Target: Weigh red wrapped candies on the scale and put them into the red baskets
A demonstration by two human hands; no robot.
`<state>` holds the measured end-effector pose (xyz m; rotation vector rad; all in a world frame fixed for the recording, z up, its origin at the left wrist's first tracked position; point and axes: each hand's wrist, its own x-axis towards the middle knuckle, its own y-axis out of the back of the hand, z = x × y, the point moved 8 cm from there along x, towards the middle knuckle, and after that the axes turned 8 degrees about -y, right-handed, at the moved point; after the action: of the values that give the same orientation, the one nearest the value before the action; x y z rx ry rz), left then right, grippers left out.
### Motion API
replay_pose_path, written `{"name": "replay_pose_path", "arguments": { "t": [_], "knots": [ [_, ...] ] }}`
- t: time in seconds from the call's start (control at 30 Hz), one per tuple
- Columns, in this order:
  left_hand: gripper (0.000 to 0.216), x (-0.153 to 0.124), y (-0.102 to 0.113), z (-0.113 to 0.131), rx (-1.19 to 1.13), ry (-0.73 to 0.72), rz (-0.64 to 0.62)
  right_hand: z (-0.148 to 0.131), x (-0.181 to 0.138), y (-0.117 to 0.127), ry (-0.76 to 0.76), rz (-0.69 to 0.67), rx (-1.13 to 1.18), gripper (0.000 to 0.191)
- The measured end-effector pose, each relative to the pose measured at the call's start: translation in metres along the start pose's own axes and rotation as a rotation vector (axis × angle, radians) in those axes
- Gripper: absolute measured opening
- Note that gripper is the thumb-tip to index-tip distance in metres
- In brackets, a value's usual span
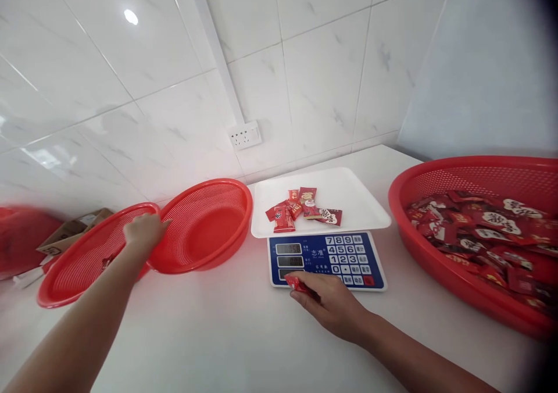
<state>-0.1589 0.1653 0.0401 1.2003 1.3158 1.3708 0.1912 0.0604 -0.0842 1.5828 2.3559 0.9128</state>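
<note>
My right hand (pixel 331 307) pinches a small red-wrapped candy (pixel 298 282) in front of the scale's display. The digital scale (pixel 318 253) has a blue keypad panel and a white tray (pixel 361 215); several red candy packets (pixel 284 220) lie on that tray. My left hand (pixel 146 231) is over the inner rim of the left red basket (pixel 78 271), beside the middle red basket (pixel 209 239). Its thumb points right, while its other fingers are mostly hidden. Behind my left forearm, a few dark red packets (pixel 107 261) partly show in the left basket.
A large red basket (pixel 436 262) full of candy packets (pixel 497 224) stands at the right. At the far left are a cardboard box (pixel 72 230) and a red bag (pixel 26 236). A white tiled wall with a power socket (pixel 244 135) rises behind the white table (pixel 209 335).
</note>
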Motion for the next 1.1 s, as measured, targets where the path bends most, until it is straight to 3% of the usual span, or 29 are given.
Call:
{"name": "replay_pose_path", "arguments": {
  "t": [0.13,0.2,0.27,0.33,0.4,0.67,0.8,0.93,1.1],
  "knots": [
    [0.05,-0.008,-0.005,0.103,-0.04,-0.253,0.077,0.0,0.0,-0.005,0.009,-0.044,-0.01,0.025],
    [0.052,-0.017,-0.012,0.168,-0.172,-0.504,0.08,-0.001,-0.001,-0.009,0.019,-0.072,-0.028,0.025],
    [0.061,-0.024,-0.021,0.219,-0.289,-0.664,0.005,-0.002,-0.001,-0.01,0.029,-0.086,-0.042,0.025],
    [0.067,-0.025,-0.035,0.25,-0.313,-0.701,-0.12,-0.003,-0.001,-0.009,0.037,-0.082,-0.039,0.026],
    [0.068,-0.023,-0.045,0.265,-0.311,-0.7,-0.19,-0.004,-0.001,-0.006,0.042,-0.067,-0.03,0.026],
    [0.059,-0.024,-0.049,0.27,-0.406,-0.663,-0.142,-0.009,-0.003,0.004,0.087,0.004,0.0,0.027],
    [0.051,-0.027,-0.039,0.266,-0.502,-0.64,-0.062,0.001,0.001,0.025,-0.015,0.141,0.085,0.029],
    [0.047,-0.018,-0.012,0.231,-0.551,-0.561,0.074,0.023,0.002,0.051,-0.193,0.315,0.316,0.033],
    [0.044,-0.001,0.008,0.163,-0.508,-0.438,0.108,0.034,-0.005,0.074,-0.223,0.539,0.522,0.034]
  ]
}}
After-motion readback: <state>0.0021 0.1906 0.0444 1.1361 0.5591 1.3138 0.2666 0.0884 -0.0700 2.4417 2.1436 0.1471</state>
